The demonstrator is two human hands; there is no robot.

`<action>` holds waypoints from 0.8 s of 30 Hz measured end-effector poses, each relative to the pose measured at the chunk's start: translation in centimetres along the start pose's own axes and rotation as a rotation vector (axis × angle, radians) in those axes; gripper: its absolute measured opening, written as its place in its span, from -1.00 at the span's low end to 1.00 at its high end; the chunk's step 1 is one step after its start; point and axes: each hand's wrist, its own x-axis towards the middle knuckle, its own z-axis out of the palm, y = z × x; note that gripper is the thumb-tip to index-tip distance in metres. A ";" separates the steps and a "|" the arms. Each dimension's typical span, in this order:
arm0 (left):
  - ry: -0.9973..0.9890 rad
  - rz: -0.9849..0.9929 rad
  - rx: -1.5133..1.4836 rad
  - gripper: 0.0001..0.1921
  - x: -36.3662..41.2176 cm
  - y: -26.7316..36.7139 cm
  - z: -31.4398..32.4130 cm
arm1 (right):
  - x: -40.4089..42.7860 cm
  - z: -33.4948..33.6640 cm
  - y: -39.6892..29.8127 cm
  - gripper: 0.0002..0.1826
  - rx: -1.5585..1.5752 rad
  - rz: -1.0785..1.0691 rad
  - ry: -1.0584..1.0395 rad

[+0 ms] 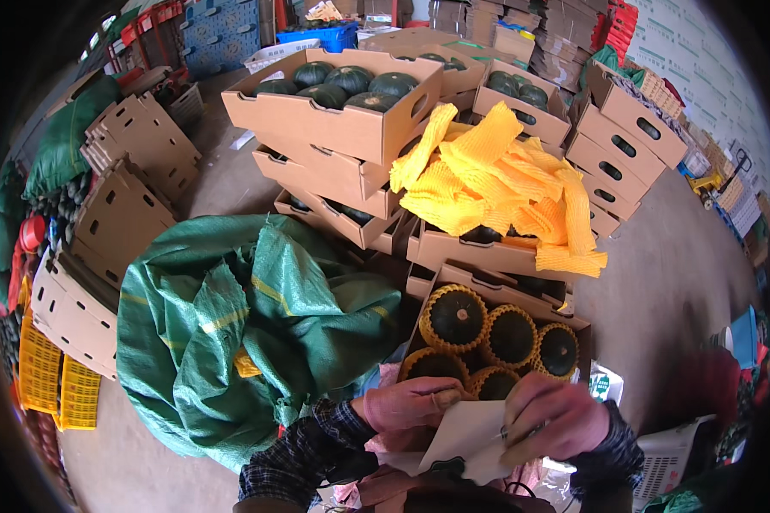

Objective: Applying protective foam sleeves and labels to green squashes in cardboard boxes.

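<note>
My left hand [410, 404], in a pink glove, has its fingers pinched at the upper left edge of a white sheet [468, 436]. Part of a dark green printed mark shows on the sheet's lower edge. My right hand [558, 417], also gloved in pink, grips the sheet's right side. Just beyond both hands stands an open cardboard box [581, 327]. Inside it sit several dark green squashes [457, 315], each sleeved in a yellow foam net [428, 327]. My hands hide the box's near side.
Yellow foam nets [494, 179] are heaped on another box beyond. Stacked cardboard boxes [321, 128] hold bare squashes. To the left lies a large green woven sack [199, 333], near flattened cardboard trays [119, 224] and yellow crates [80, 391]. A white basket [664, 468] stands at lower right.
</note>
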 end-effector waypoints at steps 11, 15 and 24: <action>-0.117 -0.024 0.112 -0.76 -0.9 0.0 1.7 | 0.3 0.8 19.5 -0.70 -0.067 0.508 0.323; -0.109 -0.071 0.174 -0.77 -1.0 1.2 2.2 | -0.5 1.6 20.7 -0.78 -0.057 0.461 0.399; -0.040 -0.050 0.168 -0.79 -0.5 0.5 1.5 | 0.0 1.4 21.2 -0.85 -0.151 0.425 0.349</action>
